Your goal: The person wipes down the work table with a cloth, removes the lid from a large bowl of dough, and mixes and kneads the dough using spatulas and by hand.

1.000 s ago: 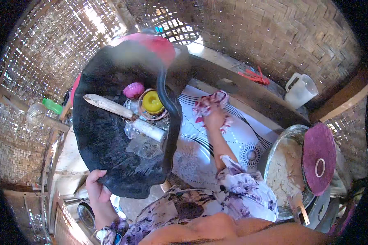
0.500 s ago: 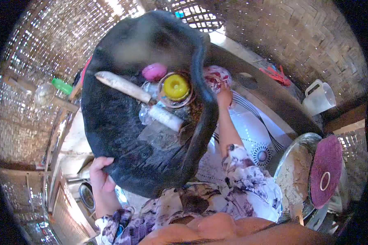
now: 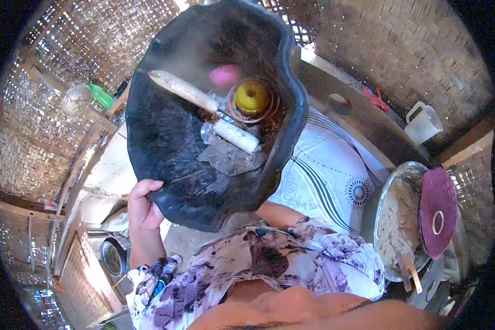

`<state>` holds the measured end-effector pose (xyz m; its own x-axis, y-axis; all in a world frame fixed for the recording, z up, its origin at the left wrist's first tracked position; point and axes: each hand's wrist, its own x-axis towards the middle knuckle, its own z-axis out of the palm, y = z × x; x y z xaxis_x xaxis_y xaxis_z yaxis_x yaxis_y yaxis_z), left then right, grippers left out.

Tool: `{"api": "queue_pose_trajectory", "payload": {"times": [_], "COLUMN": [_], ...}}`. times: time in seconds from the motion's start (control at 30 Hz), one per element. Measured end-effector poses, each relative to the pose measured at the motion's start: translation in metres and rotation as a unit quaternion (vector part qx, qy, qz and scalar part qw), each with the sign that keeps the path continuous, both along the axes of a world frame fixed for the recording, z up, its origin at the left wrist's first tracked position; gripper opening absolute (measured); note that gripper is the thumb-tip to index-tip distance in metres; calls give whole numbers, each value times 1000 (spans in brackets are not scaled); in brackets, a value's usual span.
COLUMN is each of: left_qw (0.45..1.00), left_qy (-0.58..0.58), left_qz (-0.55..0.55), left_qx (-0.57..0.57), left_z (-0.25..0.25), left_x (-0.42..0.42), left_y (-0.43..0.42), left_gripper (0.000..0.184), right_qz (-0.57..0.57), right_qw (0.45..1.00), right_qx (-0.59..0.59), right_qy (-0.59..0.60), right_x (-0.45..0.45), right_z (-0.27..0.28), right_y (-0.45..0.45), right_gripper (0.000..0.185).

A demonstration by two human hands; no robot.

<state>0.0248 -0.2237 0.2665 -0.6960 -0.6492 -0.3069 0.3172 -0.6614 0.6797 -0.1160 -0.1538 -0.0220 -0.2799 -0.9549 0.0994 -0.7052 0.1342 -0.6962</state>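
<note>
My left hand (image 3: 147, 203) grips the lower left edge of a large black basin (image 3: 176, 165) with a wavy rim, thumb over the rim. The basin is tilted towards me. Inside lie a pale wooden stick (image 3: 184, 91), a white cylinder (image 3: 236, 137) in line with it, a pink rounded object (image 3: 225, 75), a yellow round object (image 3: 252, 98) with a dimple, thin rings (image 3: 275, 104) around it, and crumpled clear plastic (image 3: 228, 158). My right forearm (image 3: 280, 214) passes behind the basin, which hides my right hand.
A white patterned cloth (image 3: 324, 165) lies beyond the basin. To the right stands a metal pot (image 3: 377, 212) of pale dough-like stuff, a purple lid (image 3: 439, 212) with a ring handle leaning on it. A clear plastic jug (image 3: 423, 125) sits by the woven wall.
The basin has moved up and right in view. My right hand, earlier on a red-and-white patterned bundle beside the basin, is now behind it; the bundle is out of sight.
</note>
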Motion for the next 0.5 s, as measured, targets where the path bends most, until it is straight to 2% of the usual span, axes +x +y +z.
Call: {"api": "queue_pose_trajectory", "payload": {"times": [0.03,0.1,0.17,0.2,0.23,0.27,0.3,0.33,0.37,0.4,0.47,0.5], "left_qw": [1000,988,994,989,991,992,990,989,987,986,986,983], "left_qy": [3,-25,-53,-76,-69,-63,-66,-62,-55,-47,-46,-48], "left_qz": [-2,52,82,123,112,101,127,135,145,155,161,175], "left_qx": [-6,-142,-45,-34,-36,-37,-16,-22,-31,-40,-2,-1], "left_z": [1,7,11,10,6,2,8,10,9,7,-5,-3], "left_x": [10,36,66,85,112,134,138,150,166,183,211,217], "left_y": [0,13,7,7,2,-3,6,7,7,6,0,2], "left_gripper": [41,36,27,27,36,44,47,48,49,50,51,51], "right_qz": [15,27,-10,-60,-152,-241,-352,-446,-483,-527,-550,-534], "right_qw": [999,990,975,965,948,949,911,894,876,843,802,805], "right_qx": [-25,-87,-133,-149,-72,-156,-212,-30,7,75,182,222], "right_qy": [-34,-105,-177,-207,-270,-132,13,-29,0,78,144,133], "right_x": [14,26,11,-9,-27,-58,-88,-111,-129,-150,-157,-150], "right_z": [3,15,38,50,59,44,31,64,77,60,26,17], "right_y": [8,25,42,51,68,84,101,121,135,151,154,149], "right_gripper": [42,42,41,41,45,44,44,49,52,55,60,62]}}
